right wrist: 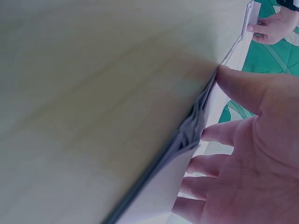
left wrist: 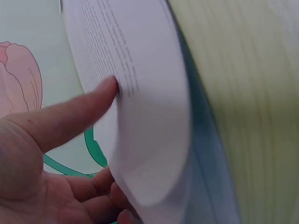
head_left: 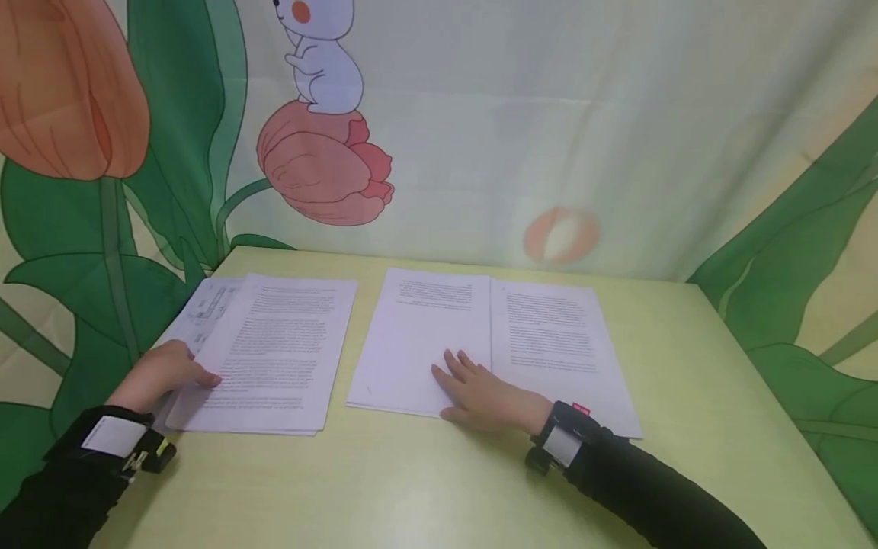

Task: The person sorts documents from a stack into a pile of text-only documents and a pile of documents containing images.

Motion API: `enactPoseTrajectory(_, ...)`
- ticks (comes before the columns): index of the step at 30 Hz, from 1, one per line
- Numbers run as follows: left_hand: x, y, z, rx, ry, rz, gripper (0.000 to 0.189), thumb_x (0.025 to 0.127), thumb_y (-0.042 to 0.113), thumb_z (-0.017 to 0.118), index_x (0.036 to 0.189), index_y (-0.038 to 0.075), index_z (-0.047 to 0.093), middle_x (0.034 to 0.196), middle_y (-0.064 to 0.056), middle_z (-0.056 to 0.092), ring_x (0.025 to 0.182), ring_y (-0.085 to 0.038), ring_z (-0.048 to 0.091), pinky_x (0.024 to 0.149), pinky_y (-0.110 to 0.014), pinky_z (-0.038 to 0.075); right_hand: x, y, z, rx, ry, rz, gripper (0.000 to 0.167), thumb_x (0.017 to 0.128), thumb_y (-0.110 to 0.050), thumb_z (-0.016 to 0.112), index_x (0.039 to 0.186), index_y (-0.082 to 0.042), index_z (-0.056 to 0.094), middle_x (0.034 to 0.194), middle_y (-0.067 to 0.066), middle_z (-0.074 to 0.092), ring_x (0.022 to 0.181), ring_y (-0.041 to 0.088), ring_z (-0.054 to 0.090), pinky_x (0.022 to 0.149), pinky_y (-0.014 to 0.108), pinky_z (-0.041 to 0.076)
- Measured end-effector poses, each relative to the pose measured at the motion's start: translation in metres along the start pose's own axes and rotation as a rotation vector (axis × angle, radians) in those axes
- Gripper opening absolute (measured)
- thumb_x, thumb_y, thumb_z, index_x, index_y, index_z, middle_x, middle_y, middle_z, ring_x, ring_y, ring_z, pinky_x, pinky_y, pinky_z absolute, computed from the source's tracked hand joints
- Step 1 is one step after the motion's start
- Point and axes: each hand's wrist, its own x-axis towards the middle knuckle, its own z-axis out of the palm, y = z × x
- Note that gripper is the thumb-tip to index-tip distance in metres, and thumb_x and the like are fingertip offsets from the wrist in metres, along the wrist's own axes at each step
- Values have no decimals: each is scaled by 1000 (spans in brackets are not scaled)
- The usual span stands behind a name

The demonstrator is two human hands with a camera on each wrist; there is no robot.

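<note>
At the table's left, my left hand [head_left: 165,374] grips the left edge of a stack of printed sheets [head_left: 281,343]. In the left wrist view its thumb [left wrist: 88,109] lies on the printed top face, with the fingers behind the paper, which bows outward. My right hand [head_left: 483,393] rests with spread, fairly straight fingers on the lower right of a middle paper stack [head_left: 411,351], which bears a short block of text at the top. Seen from the right wrist, the thumb [right wrist: 238,88] touches the edge of the slightly parted sheets [right wrist: 161,186].
Right of the middle stack lies another printed sheet or stack [head_left: 549,328], its lower part hidden by the right wrist. A sheet with line drawings [head_left: 209,305] sticks out from under the left stack. Behind the pale yellow table [head_left: 384,488] hangs a tulip-patterned curtain [head_left: 466,137].
</note>
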Motion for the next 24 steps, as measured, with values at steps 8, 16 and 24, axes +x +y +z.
enactPoseTrajectory(8,-17,-1,1,-45,243,42,30,87,9,59,102,-16,55,94,-33,56,76,-35,49,55,-34,37,-1,0,0,-4,1,-2,69,97,-42,47,152,-10,18,157,20,6,145,38,6,113,54,18)
enactPoseTrajectory(16,-36,4,-7,-195,496,32,33,93,14,56,114,-11,52,110,-37,55,88,-44,50,55,-33,37,-1,-2,1,12,-3,-2,69,97,-41,48,151,-9,20,157,21,7,145,39,7,113,55,18)
enactPoseTrajectory(24,-50,33,-7,-374,655,16,34,96,19,48,121,-4,50,119,-32,56,89,-37,54,47,-21,39,1,3,1,-15,13,-3,70,96,-43,48,151,-9,20,157,19,8,145,38,7,113,53,19)
